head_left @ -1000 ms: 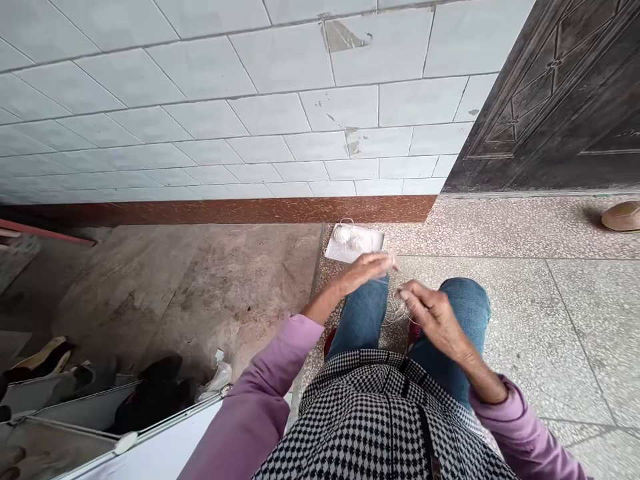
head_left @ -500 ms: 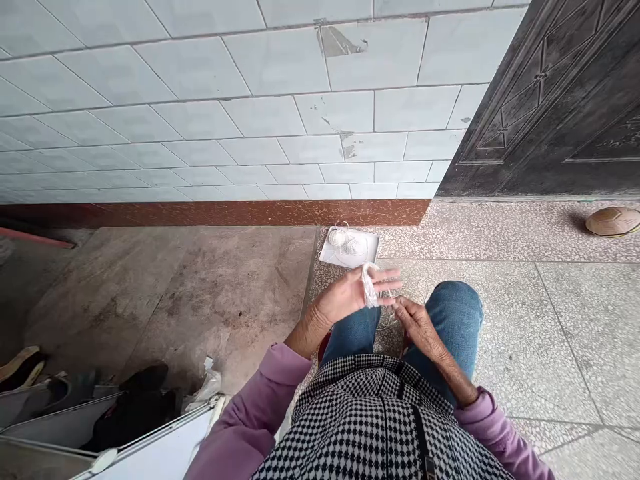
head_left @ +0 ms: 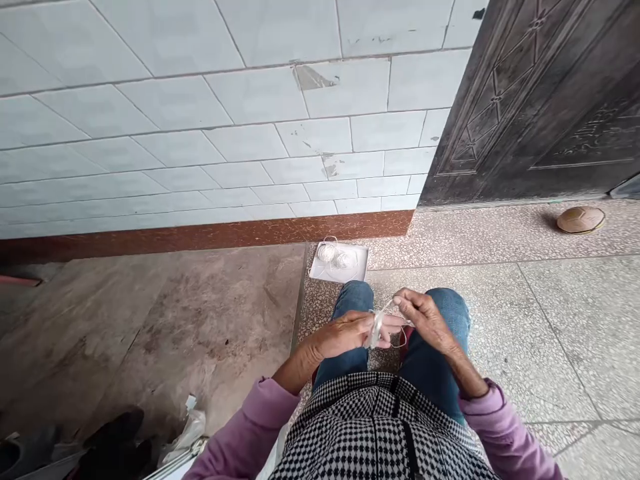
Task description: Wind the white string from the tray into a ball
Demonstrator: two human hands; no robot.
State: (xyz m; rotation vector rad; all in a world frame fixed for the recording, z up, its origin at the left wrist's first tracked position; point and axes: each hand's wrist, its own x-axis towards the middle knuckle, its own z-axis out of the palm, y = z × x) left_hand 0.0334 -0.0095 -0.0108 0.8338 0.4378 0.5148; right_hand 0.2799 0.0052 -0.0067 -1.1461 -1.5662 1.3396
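Observation:
White yarn [head_left: 376,329] is wound in a thick band around the fingers of my left hand [head_left: 345,335]. That hand holds the coil, its fingers extending past the band to the right. My right hand [head_left: 425,319], just to the right and slightly higher, is closed in a pinch on a strand of the yarn. The strand runs taut from its fingertips down to the coil. A loose loop of yarn hangs below the fingers, between my knees. Beyond the hands, a shallow white tray [head_left: 361,272] on the floor holds two balls of white yarn [head_left: 343,260].
A white tiled wall [head_left: 240,160] with a brown base strip stands ahead. To the right are a dark door [head_left: 540,113] and a tan rounded object [head_left: 581,219] on the floor. Dark items and a plastic bag [head_left: 191,430] sit at lower left. My jeans-covered knees flank the hands.
My right hand has risen from beside the left fingertips, drawing the strand up over the coil. My left hand has turned from palm up to its back and thumb showing. The view has shifted.

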